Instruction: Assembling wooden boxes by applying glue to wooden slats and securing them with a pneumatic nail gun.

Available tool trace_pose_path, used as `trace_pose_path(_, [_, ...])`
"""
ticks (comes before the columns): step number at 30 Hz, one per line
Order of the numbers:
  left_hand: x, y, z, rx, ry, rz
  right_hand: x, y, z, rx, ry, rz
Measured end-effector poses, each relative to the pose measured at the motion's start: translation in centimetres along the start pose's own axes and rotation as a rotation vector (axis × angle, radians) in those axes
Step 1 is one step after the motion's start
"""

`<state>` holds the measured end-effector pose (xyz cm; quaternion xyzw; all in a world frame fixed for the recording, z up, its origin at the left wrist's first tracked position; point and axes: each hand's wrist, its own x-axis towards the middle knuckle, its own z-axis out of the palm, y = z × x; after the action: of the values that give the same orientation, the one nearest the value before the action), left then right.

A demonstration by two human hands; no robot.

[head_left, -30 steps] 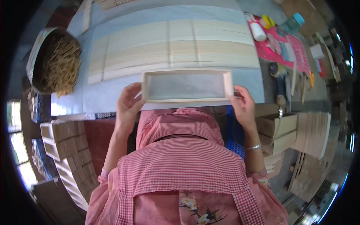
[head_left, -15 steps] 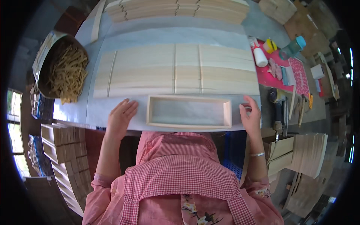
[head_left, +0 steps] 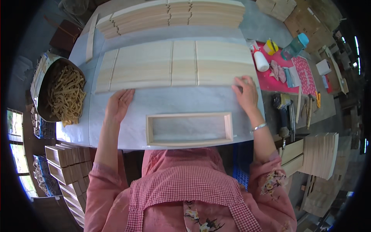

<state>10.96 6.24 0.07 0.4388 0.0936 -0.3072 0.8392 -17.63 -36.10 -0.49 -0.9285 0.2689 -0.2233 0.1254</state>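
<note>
Open wooden frame point(head_left: 189, 129) is laid at the near edge of the tabletop point(head_left: 162, 102), untouched. Beyond it, both hands are spread flat, empty: left hand point(head_left: 119, 104) and right hand point(head_left: 245, 92) are placed at the near edge of the row of pale boards point(head_left: 174, 65); stacked boards point(head_left: 174, 15) are kept farthest

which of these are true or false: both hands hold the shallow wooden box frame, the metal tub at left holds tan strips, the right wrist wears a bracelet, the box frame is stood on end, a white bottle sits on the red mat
1. Both hands hold the shallow rectangular pale wooden box frame. False: the left hand and right hand lie apart from it, at the row of flat pale wooden boards.
2. The round metal tub at left holds tan strips. True.
3. The right wrist wears a thin silver bracelet. True.
4. The box frame is stood on end. False: it lies flat, open side up.
5. A white plastic bottle sits on the red mat. True.
</note>
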Motion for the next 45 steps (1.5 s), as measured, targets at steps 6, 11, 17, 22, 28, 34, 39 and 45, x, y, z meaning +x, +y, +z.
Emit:
trace_pose_path(6, [-8.5,-2.4,2.3,0.657,-0.087,0.096,-3.6,-0.2,-2.6,0.296,-0.068,0.082])
trace_pose_path(11, [-16.8,-4.8,1.7,0.691,-0.255,-0.054,-13.8,-5.6,-8.3,0.639,-0.326,0.267])
trace_pose_path(17, [-17.2,-5.2,2.1,0.652,-0.217,-0.069,-14.3,-8.1,-7.7,0.778,-0.255,0.253])
trace_pose_path(22, [-16.4,-5.0,2.6,0.643,-0.13,-0.022,-10.7,-7.7,-6.3,0.827,-0.249,0.15])
trace_pose_path(28, [-13.7,-4.9,3.4,0.869,-0.059,0.018,-8.9,-5.1,-3.8,0.751,-0.243,0.107])
trace_pose_path(34, [-14.5,-6.2,3.0,0.697,0.066,0.068,-6.7,-4.4,-3.4,0.737,-0.452,0.01])
trace_pose_path(39, [-10.5,-6.8,-1.8,0.732,0.01,-0.038,-7.7,-4.0,-4.1,0.727,-0.466,0.029])
trace_pose_path(45, [-8.2,-7.1,-9.7,1.291,0.001,0.121,-7.7,-4.9,-3.5,0.787,-0.439,0.066])
